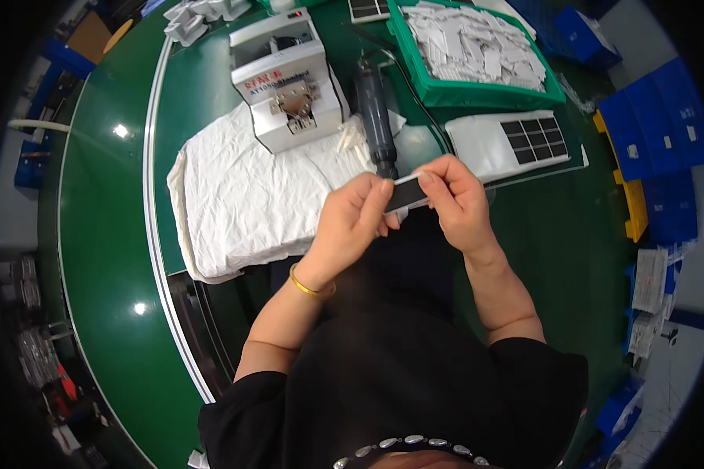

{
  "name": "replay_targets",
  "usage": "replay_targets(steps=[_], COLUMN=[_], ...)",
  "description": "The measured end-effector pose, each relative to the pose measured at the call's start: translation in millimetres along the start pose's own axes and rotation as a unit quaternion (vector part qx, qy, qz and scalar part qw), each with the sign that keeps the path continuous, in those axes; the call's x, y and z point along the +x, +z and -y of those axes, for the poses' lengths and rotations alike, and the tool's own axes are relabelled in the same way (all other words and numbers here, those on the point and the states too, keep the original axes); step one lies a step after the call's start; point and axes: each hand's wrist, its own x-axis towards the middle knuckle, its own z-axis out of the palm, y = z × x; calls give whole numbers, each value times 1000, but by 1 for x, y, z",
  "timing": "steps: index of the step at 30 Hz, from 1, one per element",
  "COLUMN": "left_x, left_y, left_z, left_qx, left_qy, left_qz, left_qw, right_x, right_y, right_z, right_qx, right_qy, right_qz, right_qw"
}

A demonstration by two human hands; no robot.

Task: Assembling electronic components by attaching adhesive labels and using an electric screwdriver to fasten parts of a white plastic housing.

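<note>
Between both hands is a small flat rectangular piece (407,195) with a dark face and a white edge. My left hand (360,215) pinches its left end, thumb on top. The fingertips of my right hand (457,199) grip the upper right corner along the white edge. Just beyond the piece lies a dark grey electric screwdriver (376,117), its narrow end close to my left fingers. A white folded cloth (231,187) spreads out to the left of my left hand.
A white tape dispenser (289,117) stands on the cloth's far side. At the far right, a green bin (489,94) holds many white flat parts. A white sheet with black rectangles (477,144) lies nearer. Blue bins (657,125) line the right side. A dark cable runs behind the screwdriver.
</note>
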Motion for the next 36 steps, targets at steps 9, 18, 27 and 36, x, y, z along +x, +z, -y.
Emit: replay_targets(steps=[9, 18, 27, 36], left_x=[11, 10, 42, 128], left_y=[-49, -54, -1, 112], left_z=[-19, -25, -5, 61], left_qx=[91, 105, 304, 427], left_qy=[-1, 41, 157, 400], left_qz=[31, -10, 62, 110], left_qw=[995, 994, 938, 804], right_x=[123, 284, 116, 32], right_y=[-26, -7, -118, -213], right_z=[39, 34, -2, -63], right_qx=[-70, 98, -114, -446], right_qy=[229, 11, 69, 61], right_qz=[412, 62, -75, -209], right_qw=[879, 993, 988, 868])
